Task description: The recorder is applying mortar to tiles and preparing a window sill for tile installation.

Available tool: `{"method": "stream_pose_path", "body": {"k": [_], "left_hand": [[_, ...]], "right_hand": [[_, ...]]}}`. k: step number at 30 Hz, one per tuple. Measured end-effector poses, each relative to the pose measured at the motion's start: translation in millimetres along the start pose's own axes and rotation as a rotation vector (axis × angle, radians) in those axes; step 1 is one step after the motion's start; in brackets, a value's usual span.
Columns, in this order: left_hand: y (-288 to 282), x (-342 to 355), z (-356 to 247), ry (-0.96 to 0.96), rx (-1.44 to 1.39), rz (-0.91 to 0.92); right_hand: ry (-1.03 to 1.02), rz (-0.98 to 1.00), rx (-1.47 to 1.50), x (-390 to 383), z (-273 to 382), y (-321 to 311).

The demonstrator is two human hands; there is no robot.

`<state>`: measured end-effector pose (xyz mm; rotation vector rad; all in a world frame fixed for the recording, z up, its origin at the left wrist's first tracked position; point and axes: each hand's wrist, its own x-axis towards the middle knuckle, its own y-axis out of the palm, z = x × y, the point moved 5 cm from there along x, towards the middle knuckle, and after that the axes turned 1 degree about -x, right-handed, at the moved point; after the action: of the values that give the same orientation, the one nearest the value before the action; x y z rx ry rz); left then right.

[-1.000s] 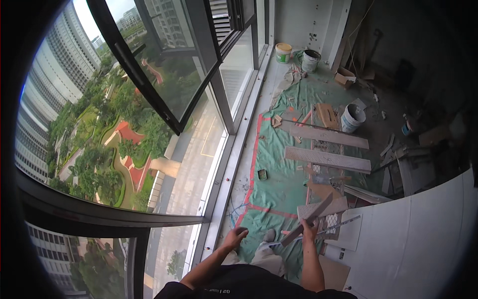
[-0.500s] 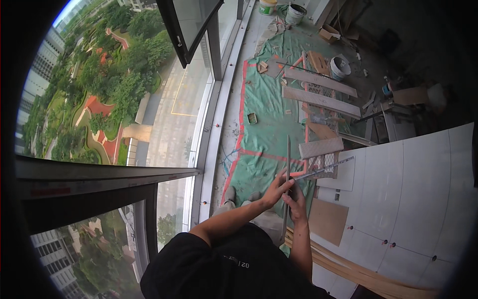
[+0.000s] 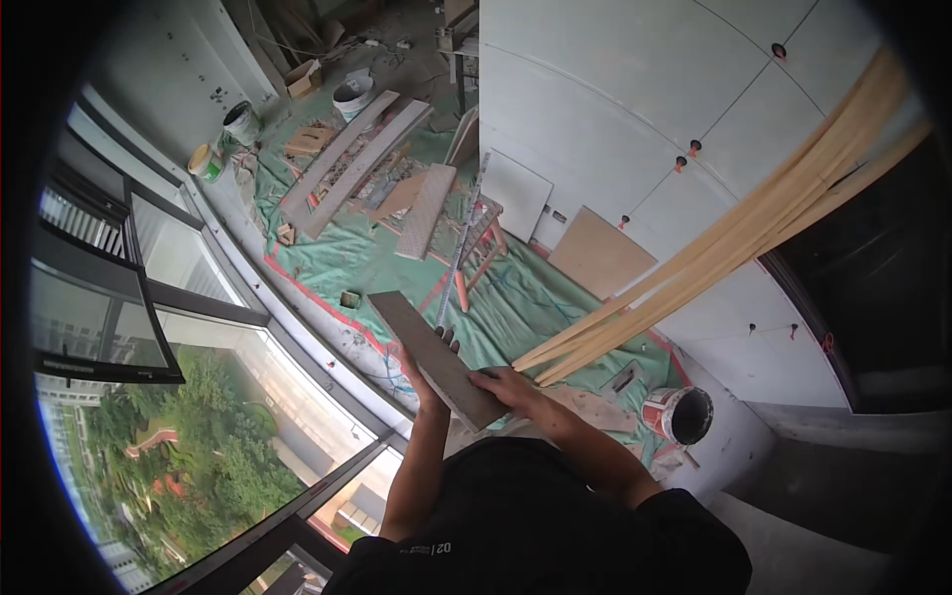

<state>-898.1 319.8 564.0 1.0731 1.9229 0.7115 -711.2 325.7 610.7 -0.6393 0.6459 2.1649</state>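
Observation:
A narrow grey-brown tile strip point(image 3: 428, 349) lies slanted between my two hands, its broad face turned up. My left hand point(image 3: 424, 382) supports it from the left edge and below, and its fingertips show past the far edge. My right hand point(image 3: 504, 389) grips the near right edge, thumb on top. Just beyond the left fingertips is the near end of a long, thin, marked metal ruler point(image 3: 463, 233), which runs up past a small trestle point(image 3: 478, 270). I cannot tell whether those fingers touch it. Another tile strip point(image 3: 426, 213) rests by the trestle.
Long boards point(image 3: 365, 169) lie on supports further off, above a green floor sheet point(image 3: 342, 260). Thin wooden strips point(image 3: 734, 233) slant along the right. A paint-stained bucket point(image 3: 678, 415) stands at the right. An open window point(image 3: 94, 317) is to the left. A brown board point(image 3: 602, 252) leans at the white-panelled wall.
My view has swung to the right. The tile strip, edge-on before, now shows its broad face. My right hand has shifted to its near right edge, my left hand beneath its left side.

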Motion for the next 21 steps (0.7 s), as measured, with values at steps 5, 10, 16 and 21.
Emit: {"method": "stream_pose_path", "body": {"k": [5,10,16,21], "left_hand": [[32,-15,41,-0.041,0.053,0.041],[82,-28,41,-0.069,-0.061,0.129],[140,-35,26,-0.052,-0.062,0.241],[187,-18,34,-0.151,-0.080,0.467]], "right_hand": [[-0.001,0.067,0.122,-67,-47,-60],[-0.061,0.138,0.276,-102,-52,-77],[-0.188,0.043,0.161,-115,-13,-69],[-0.285,-0.107,0.095,-101,-29,-78]]}}
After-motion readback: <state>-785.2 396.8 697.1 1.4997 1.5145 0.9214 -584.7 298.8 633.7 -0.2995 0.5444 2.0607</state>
